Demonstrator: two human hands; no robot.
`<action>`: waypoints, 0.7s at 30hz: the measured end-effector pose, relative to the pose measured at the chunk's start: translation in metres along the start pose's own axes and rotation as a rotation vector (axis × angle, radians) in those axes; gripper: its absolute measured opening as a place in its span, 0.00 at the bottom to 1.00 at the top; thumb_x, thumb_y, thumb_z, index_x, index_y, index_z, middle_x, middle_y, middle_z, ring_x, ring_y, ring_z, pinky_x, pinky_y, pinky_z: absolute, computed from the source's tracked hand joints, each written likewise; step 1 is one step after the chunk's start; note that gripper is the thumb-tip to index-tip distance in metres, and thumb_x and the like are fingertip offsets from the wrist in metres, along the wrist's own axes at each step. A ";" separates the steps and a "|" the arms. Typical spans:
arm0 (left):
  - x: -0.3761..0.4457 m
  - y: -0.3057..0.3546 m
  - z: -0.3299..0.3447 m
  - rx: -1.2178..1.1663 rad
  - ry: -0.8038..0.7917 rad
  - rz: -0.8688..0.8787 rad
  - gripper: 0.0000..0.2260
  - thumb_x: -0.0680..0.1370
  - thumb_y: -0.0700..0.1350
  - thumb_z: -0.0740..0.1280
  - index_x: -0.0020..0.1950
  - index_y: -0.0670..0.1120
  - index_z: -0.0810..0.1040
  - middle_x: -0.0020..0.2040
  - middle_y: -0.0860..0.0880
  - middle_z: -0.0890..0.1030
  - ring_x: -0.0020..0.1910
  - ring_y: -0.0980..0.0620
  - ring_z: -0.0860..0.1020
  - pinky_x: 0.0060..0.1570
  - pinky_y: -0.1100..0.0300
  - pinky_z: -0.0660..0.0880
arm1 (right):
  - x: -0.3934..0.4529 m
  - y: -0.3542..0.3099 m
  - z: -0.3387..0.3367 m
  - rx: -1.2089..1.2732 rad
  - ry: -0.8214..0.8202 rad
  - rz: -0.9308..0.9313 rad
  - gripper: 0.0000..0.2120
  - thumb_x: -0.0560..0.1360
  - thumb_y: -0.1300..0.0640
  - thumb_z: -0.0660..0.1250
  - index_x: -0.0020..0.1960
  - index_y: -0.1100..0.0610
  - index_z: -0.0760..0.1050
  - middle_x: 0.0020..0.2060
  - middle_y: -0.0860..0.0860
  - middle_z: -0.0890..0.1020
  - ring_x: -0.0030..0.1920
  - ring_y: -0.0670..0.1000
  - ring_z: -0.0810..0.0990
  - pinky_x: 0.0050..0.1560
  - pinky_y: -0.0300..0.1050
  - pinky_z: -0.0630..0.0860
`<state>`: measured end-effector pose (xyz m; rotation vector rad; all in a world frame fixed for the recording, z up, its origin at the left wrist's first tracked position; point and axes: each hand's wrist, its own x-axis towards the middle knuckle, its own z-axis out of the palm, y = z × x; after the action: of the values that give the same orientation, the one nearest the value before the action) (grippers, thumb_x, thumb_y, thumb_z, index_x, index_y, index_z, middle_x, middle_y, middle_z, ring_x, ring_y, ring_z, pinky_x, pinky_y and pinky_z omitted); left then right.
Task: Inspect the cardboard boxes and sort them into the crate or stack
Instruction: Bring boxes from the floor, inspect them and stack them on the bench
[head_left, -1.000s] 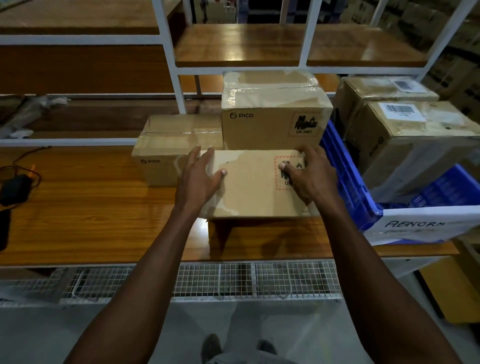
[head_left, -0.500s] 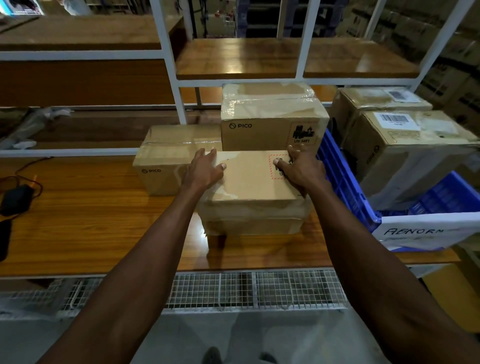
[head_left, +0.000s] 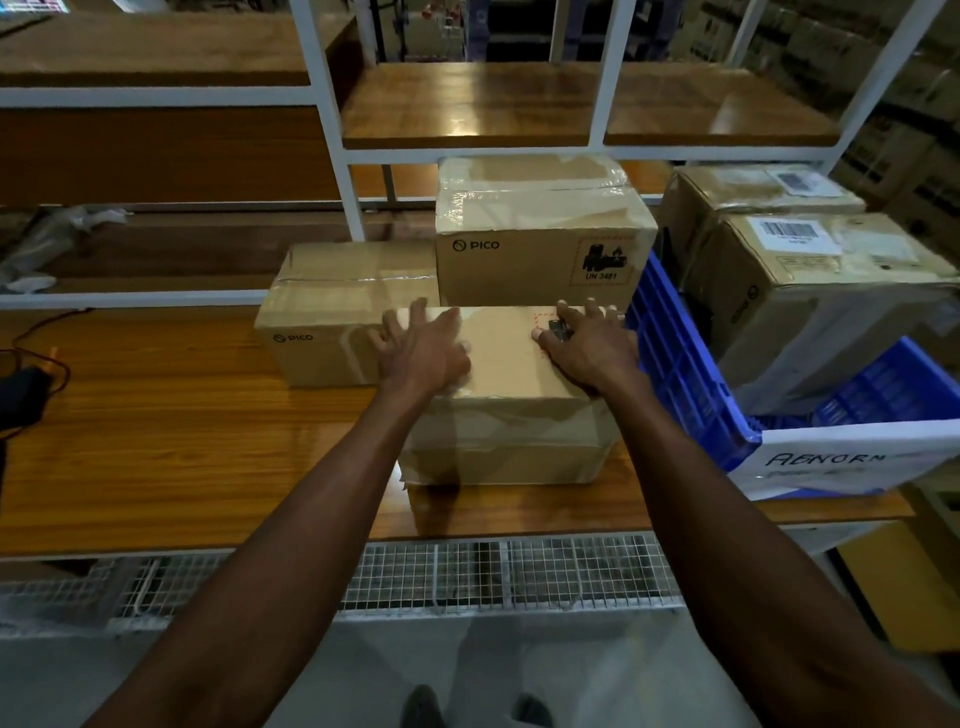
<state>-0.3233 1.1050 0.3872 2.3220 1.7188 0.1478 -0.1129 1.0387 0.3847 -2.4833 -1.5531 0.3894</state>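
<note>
A taped cardboard box lies on the wooden table in front of me. My left hand rests on its top near the left edge, fingers spread and fairly straight. My right hand lies flat on the top right, over a red-dashed hazard label. Behind it stands a taller stack of PICO boxes, and a lower PICO box sits to the left. At the right, a blue crate labelled "ABNORM" holds two boxes.
White shelf posts and wooden shelves rise behind the boxes. A black device with cables lies at the table's left edge. A wire mesh shelf runs below the table front.
The front box has tipped from standing on edge to lying flat on the table. Both hands have shifted onto its top and their fingers have straightened.
</note>
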 end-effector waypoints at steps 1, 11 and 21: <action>-0.005 0.008 0.003 0.011 -0.036 0.040 0.26 0.81 0.62 0.61 0.79 0.62 0.62 0.83 0.46 0.55 0.79 0.31 0.52 0.73 0.31 0.50 | 0.000 0.000 -0.001 0.001 -0.003 -0.006 0.35 0.81 0.30 0.56 0.84 0.43 0.56 0.85 0.54 0.53 0.84 0.61 0.50 0.79 0.66 0.51; -0.015 0.015 0.000 0.064 -0.142 0.059 0.32 0.79 0.71 0.57 0.81 0.63 0.56 0.84 0.46 0.52 0.80 0.29 0.49 0.73 0.27 0.48 | -0.033 -0.038 0.007 -0.040 -0.074 -0.106 0.24 0.83 0.38 0.60 0.79 0.38 0.66 0.84 0.52 0.55 0.81 0.66 0.55 0.77 0.69 0.54; -0.083 0.019 0.030 0.060 0.025 0.181 0.32 0.79 0.61 0.66 0.81 0.62 0.57 0.82 0.47 0.57 0.80 0.36 0.53 0.75 0.33 0.52 | -0.046 -0.029 0.019 0.098 0.010 -0.139 0.22 0.84 0.40 0.60 0.77 0.40 0.70 0.83 0.49 0.61 0.82 0.64 0.54 0.78 0.68 0.53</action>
<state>-0.3241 1.0163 0.3682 2.5288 1.5415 0.1601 -0.1632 1.0100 0.3805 -2.2849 -1.6489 0.4195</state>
